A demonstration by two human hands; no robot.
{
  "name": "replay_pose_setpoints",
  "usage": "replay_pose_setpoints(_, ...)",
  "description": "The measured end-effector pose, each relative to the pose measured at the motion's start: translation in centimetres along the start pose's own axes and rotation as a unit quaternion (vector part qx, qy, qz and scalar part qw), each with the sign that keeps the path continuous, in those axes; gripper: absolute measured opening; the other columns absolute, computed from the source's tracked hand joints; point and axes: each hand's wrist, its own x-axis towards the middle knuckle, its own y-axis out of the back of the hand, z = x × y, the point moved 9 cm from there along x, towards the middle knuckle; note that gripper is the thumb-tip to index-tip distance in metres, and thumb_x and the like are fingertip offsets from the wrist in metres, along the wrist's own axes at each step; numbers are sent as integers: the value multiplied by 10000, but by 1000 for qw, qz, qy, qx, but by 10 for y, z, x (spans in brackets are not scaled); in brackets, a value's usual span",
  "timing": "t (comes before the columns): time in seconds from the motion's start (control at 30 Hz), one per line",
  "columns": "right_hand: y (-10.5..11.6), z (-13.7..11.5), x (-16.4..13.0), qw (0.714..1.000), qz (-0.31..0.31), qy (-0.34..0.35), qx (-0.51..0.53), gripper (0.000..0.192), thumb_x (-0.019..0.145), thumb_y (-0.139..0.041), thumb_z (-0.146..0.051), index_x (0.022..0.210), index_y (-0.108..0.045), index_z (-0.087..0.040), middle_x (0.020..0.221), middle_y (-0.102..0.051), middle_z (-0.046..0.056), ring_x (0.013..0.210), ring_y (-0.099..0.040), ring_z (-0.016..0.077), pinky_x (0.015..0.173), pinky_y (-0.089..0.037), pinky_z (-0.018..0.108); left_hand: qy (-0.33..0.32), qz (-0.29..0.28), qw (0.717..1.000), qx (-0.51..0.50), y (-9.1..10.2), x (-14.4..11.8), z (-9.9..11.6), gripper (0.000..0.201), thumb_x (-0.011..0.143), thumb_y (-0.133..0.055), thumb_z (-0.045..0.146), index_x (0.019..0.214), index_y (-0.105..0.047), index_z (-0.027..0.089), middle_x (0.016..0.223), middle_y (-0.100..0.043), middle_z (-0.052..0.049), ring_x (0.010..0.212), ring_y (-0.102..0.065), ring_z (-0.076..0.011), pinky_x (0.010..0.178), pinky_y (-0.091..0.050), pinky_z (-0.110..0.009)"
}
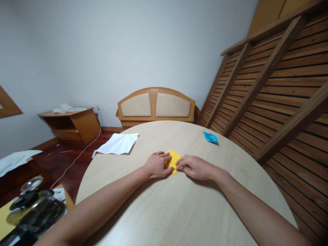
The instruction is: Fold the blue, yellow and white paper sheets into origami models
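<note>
While both hands lie flat and open on the yellow paper (pixel 174 159) mid-tabletop (pixel 179 205), left hand (pixel 156 165) pinning one side and right hand (pixel 196 167) the other, the crease looks best made slowly. Keeping edges aligned and running fingertips outward from the middle should sharpen the fold.

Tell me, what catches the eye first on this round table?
Both hands, left hand and right hand, press flat on a small yellow paper at the middle of the pale round table. A blue folded paper lies at the far right edge, and a white pleated sheet overhangs the far left edge.
</note>
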Motion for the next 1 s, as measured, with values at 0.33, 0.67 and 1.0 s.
replay_pose_setpoints(0.33, 20, 57, -15, 989, 68, -130, -24, 387, 887, -488, -192, 1224, -677, -209, 1221, -694, 89, 1096, -634, 249, 965, -474, 371, -32, -56, 997, -36, -10, -5, 5, 687, 887, -488, 614, 1453, -451, 227, 1536, -405, -107, 1395, -381, -378, 1129, -316, -551)
replay_pose_setpoints(0.67, 17, 45, -15, 996, 55, -64, 17, 467, 745, -543, -97, 1169, -698, -220, 1180, -686, 75, 1079, -628, 226, 992, -466, 357, -106, -52, 991, -59, -7, -5, 20, 643, 903, -521, 473, 1445, -450, 135, 1494, -461, -140, 1377, -400, -335, 1149, -319, -477)
replay_pose_setpoints(1.0, 15, 34, -13, 998, 31, -62, 2, 309, 857, -537, -199, 1082, -743, -245, 1231, -634, 67, 1098, -613, 221, 1008, -447, 349, -148, -57, 985, -75, -5, -8, 27, 632, 909, -530, 444, 1474, -413, 186, 1513, -425, -158, 1399, -389, -328, 1156, -298, -494)
